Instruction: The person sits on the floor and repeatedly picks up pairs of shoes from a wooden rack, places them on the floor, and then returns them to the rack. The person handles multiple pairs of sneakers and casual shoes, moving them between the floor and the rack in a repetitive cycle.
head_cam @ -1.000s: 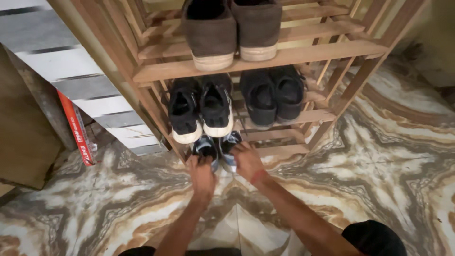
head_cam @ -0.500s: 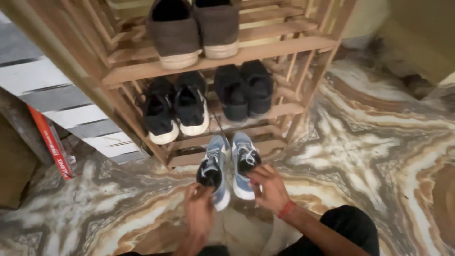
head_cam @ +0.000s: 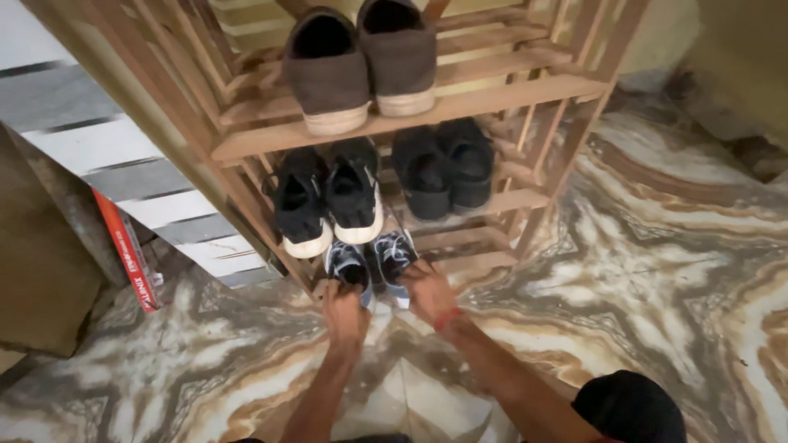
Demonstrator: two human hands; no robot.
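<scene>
Marbled brown-and-cream floor (head_cam: 657,271) spreads beneath a slatted wooden shoe rack (head_cam: 460,102), the fixed point of the scene. On its upper shelf sits a pair of brown slip-ons (head_cam: 361,61); one shelf down, black-and-white sneakers (head_cam: 328,201) stand beside black shoes (head_cam: 447,168). At the rack's lowest shelf, a pair of blue-and-black trainers (head_cam: 369,262) lies heels outward. The left hand (head_cam: 345,312) closes its fingers on the left trainer's heel, and the right hand (head_cam: 428,291), a red band at its wrist, grips the other heel.
</scene>
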